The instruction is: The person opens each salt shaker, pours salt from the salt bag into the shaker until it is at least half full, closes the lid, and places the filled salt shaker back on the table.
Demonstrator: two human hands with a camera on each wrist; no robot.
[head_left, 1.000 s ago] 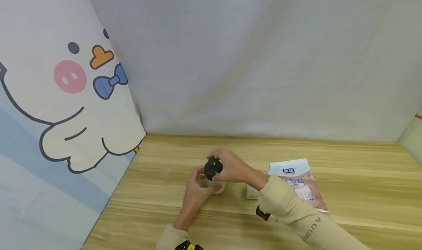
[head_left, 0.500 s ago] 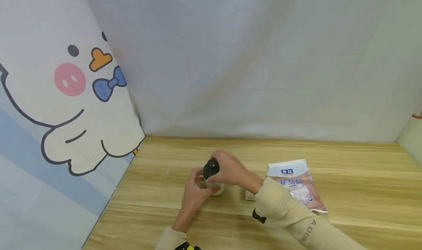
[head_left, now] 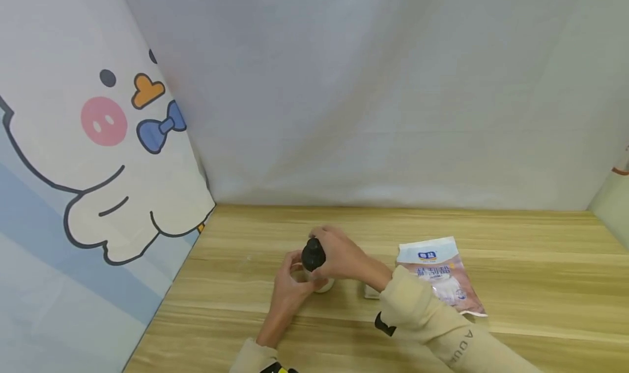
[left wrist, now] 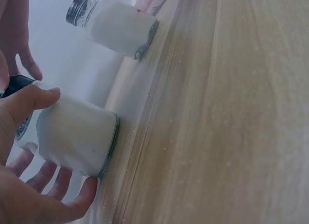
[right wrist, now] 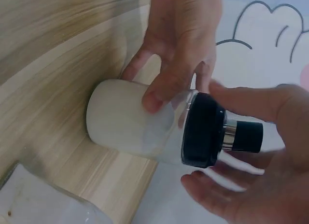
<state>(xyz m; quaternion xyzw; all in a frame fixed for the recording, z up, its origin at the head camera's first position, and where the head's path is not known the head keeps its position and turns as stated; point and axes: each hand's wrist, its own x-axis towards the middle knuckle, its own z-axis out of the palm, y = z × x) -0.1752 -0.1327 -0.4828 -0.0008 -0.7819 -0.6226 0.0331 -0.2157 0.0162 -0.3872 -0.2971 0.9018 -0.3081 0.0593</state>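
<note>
A clear glass jar (right wrist: 125, 118) full of white grains stands on the table, with a black lid (right wrist: 203, 132) that carries a metal neck and a black knob. My left hand (head_left: 292, 288) holds the jar's body, thumb on one side and fingers curled round the other, as the left wrist view shows. At the top, my right hand (head_left: 339, 255) grips the lid, its thumb (right wrist: 251, 101) on one edge and its fingers round the opposite edge. The knob lies between them.
A second glass jar (left wrist: 118, 28) with a metal cap and white contents stands nearby, mostly hidden under the right forearm in the head view. Right of it lies a white and pink salt packet (head_left: 439, 274). Fine white grains dot the wooden table (left wrist: 231, 137).
My right hand has turned a little on the lid, its thumb side swinging down toward my left hand. The left hand keeps its hold on the jar. The head view has shifted slightly.
</note>
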